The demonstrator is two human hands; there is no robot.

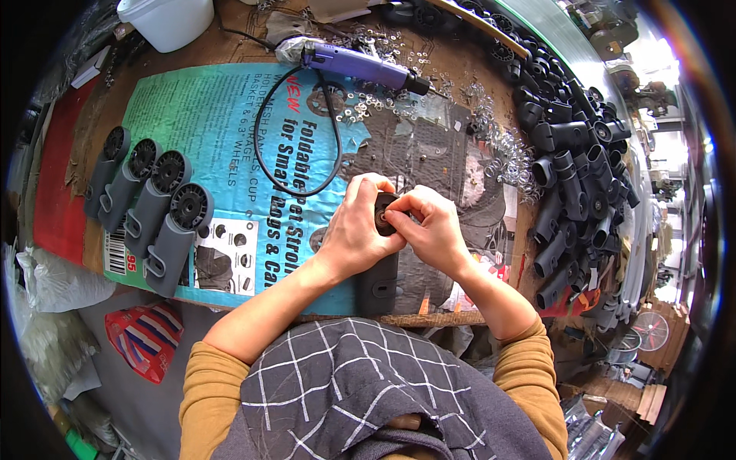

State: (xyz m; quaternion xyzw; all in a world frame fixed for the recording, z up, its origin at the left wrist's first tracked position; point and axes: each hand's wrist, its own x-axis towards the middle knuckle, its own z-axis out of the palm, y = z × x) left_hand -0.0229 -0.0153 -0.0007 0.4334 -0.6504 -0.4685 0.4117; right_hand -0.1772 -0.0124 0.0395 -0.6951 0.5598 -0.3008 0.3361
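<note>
Dark checked cloth (pixel 345 372) drapes a person holding a black plastic part (pixel 377 287) at the tabletop (pixel 165 65) edge — left hand (pixel 359 222) clamped around its round end, right hand's (pixel 429 230) grip pinched together at the hub. Beyond lie loose washers (pixel 368 107), a purple electric screwdriver (pixel 356 67) and — at right — heaped black pieces (pixel 579 176); at left, four gray pieces (pixel 172 244).

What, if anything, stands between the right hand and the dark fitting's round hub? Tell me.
Nothing visible: the right hand is at the round hub of the dark plastic fitting, which the left hand grips. The black cable loop lies beyond both hands.
</note>
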